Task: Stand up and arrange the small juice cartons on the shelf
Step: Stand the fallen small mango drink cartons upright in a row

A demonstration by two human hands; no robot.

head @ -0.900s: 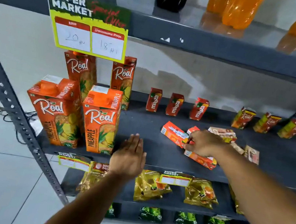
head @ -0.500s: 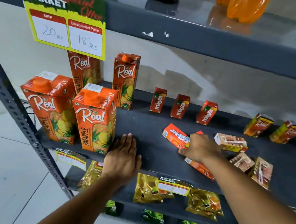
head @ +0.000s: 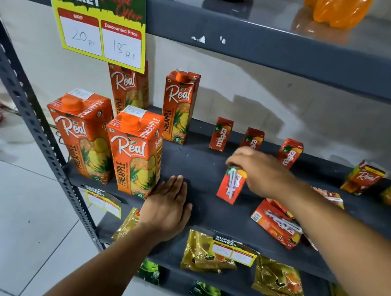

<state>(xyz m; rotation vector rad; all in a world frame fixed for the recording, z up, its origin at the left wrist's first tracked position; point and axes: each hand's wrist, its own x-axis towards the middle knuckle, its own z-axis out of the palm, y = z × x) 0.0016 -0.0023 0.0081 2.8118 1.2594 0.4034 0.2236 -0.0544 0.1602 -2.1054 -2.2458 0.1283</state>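
My right hand (head: pixel 260 173) pinches the top of a small red Maaza carton (head: pixel 231 185), which stands nearly upright on the dark grey shelf (head: pixel 201 166). Three more small Maaza cartons stand in a row at the back, the leftmost one (head: pixel 220 134) clear of my hand. Another Maaza carton (head: pixel 277 223) lies flat to the right, partly under my forearm. Two small Real cartons (head: pixel 363 178) stand at the far right. My left hand (head: pixel 167 206) rests flat, palm down, on the shelf's front edge.
Large Real pineapple cartons (head: pixel 135 150) stand at the shelf's left end, close to my left hand. A price sign (head: pixel 94 19) hangs from the upper shelf. Golden snack packs (head: pixel 208 252) lie on the lower shelf. A slanted metal upright (head: pixel 29 106) frames the left side.
My right hand has lifted one fallen Maaza carton from the pile and brought it upright, slightly to the left. My left hand has stayed flat on the shelf edge.
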